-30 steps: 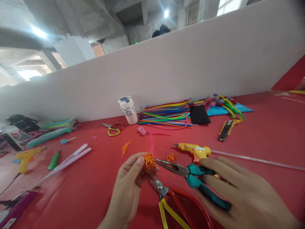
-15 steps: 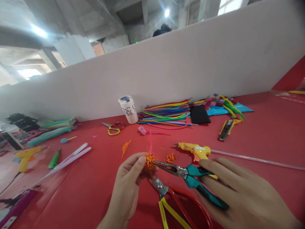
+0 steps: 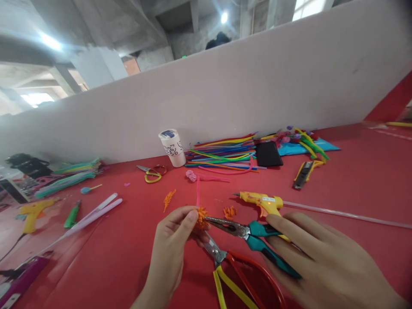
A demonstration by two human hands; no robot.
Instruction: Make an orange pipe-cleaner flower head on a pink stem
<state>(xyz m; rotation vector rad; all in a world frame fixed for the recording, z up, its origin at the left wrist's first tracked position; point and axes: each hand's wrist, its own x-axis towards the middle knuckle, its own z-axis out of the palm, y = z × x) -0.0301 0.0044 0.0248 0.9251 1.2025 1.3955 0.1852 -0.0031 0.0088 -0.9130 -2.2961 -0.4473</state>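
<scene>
Between the thumb and fingers of my left hand (image 3: 172, 249) is a fuzzy orange pompom-like flower head (image 3: 201, 218); a pink stem (image 3: 198, 192) shows behind it. My right hand (image 3: 325, 257) is closed around the teal-and-black handles of needle-nose pliers (image 3: 240, 229). The plier tips touch the right side of the orange piece; whether they grip a strand is too small to tell. Below, scissors with red and yellow handles (image 3: 219, 255) lie on the red table. Small orange bits lie in two piles, one left (image 3: 168, 199) and one right (image 3: 229, 212) of the flower head.
A yellow glue gun (image 3: 262, 201) with a long glue stick lies beyond my right hand. Farther back are a white cup (image 3: 173, 148), smaller scissors (image 3: 152, 174), many coloured pipe cleaners (image 3: 222, 152), a black phone (image 3: 269, 154) and a box cutter (image 3: 303, 174). A white partition (image 3: 225, 94) stands behind.
The plier handles have drawn slightly closer together in my right hand. The orange piece has turned a little in my left fingers, and the pink stem behind it has shifted left.
</scene>
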